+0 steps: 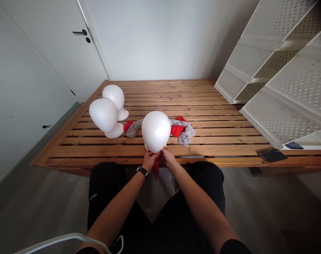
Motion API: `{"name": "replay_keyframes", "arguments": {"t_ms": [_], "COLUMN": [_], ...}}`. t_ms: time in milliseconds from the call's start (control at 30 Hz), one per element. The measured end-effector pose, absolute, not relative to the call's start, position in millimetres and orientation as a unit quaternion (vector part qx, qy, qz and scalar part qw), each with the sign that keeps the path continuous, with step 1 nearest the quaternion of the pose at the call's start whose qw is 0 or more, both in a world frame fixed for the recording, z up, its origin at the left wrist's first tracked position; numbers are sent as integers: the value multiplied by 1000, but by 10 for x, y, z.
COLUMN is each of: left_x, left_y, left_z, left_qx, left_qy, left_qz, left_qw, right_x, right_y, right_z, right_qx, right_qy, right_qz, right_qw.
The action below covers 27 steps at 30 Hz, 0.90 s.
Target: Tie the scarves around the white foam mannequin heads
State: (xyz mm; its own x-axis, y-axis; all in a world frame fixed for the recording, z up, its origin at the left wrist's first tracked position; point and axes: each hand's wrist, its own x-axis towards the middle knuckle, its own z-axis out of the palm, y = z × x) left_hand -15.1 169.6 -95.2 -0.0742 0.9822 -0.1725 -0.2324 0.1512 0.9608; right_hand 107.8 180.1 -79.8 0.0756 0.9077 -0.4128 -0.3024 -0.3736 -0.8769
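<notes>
A white foam mannequin head (156, 131) stands upright at the near edge of the slatted wooden bench, right in front of me. Just below it, my left hand (149, 160) has its fingers closed on a red scarf (156, 169), whose end hangs over the edge. Close beside it, my right hand (168, 157) pinches the same red cloth, its fingertips partly hidden. Behind the head lies a grey scarf (186, 134), spreading out on both sides. More red fabric (177, 130) shows with the grey on the right and left.
Two more white foam heads, a nearer one (103, 114) and a farther one (113, 97), stand at the left on the wooden bench (78, 151). White perforated racks (271, 102) rise at the right. A dark flat object (272, 155) lies near them. A white cable (62, 238) crosses the lower left.
</notes>
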Motion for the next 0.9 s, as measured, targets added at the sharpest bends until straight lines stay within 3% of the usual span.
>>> {"name": "replay_keyframes", "arguments": {"t_ms": [333, 700, 900], "left_x": [-356, -842, -1003], "left_y": [1767, 1927, 2174], "left_z": [-851, -704, -545], "left_qx": [257, 245, 206], "left_qy": [411, 425, 407], "left_qz": [575, 525, 550], "left_qw": [659, 695, 700], "right_x": [1505, 1916, 2179], "right_y": [2042, 2197, 2307], "right_z": [-697, -612, -524], "right_qx": [-532, -488, -528], "right_qy": [-198, -212, -303], "right_qz": [664, 638, 605], "right_qw": [487, 556, 513]}}
